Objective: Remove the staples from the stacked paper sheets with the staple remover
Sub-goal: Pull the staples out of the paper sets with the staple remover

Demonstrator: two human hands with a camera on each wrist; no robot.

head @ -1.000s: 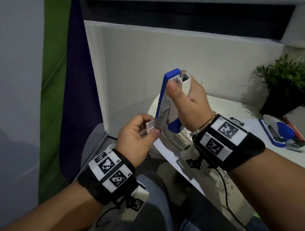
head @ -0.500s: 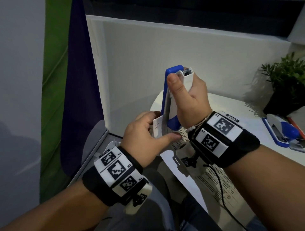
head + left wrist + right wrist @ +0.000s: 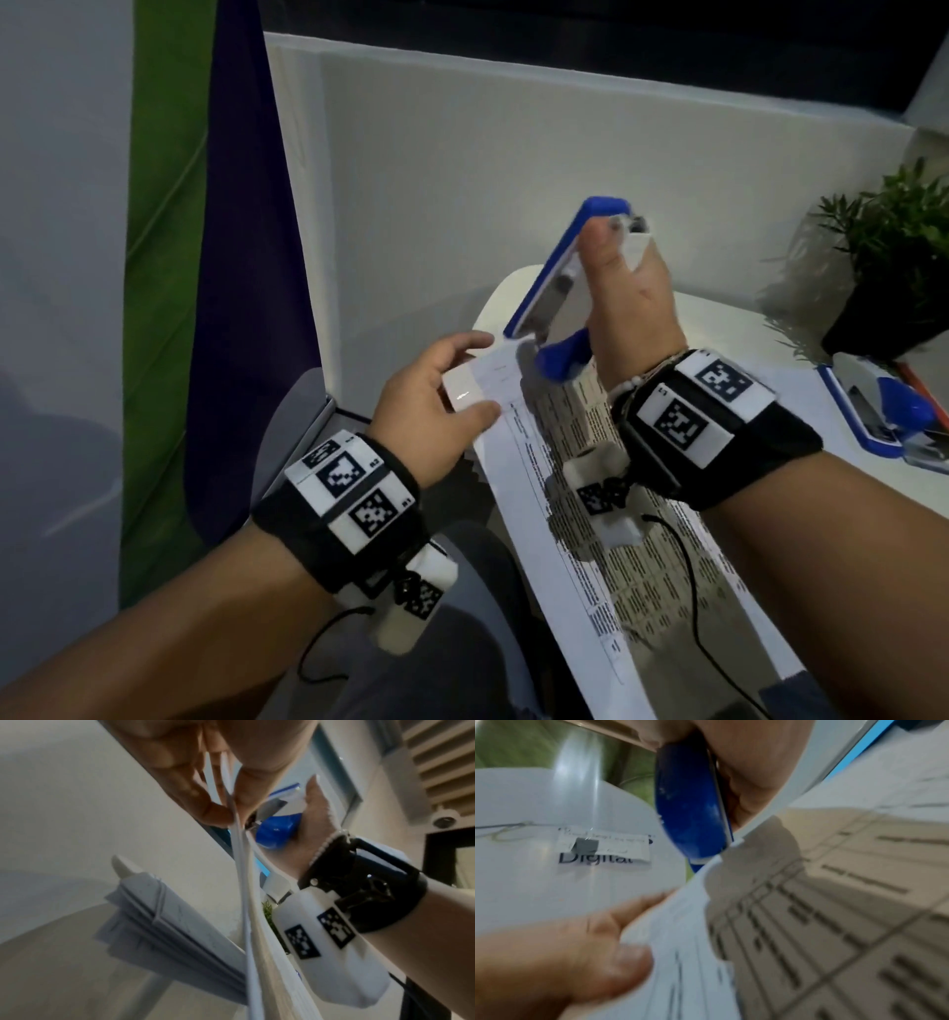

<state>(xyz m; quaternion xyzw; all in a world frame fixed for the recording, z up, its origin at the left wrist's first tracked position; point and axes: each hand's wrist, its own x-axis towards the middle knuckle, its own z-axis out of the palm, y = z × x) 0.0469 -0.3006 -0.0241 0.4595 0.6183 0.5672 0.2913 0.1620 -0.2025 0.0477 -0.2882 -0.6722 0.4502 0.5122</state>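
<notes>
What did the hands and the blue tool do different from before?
The staple remover in the right hand tipped from upright to slanting, top leaning right. The left hand turned the corner of the paper sheets flatter, so its face shows. Same as before: the right hand grips the tool, the left pinches the corner.

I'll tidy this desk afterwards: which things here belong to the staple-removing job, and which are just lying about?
In use: staple remover, gripped by the right hand; paper sheets, pinched by the left hand.
Lying about: blue stapler on the table; potted plant.
</notes>
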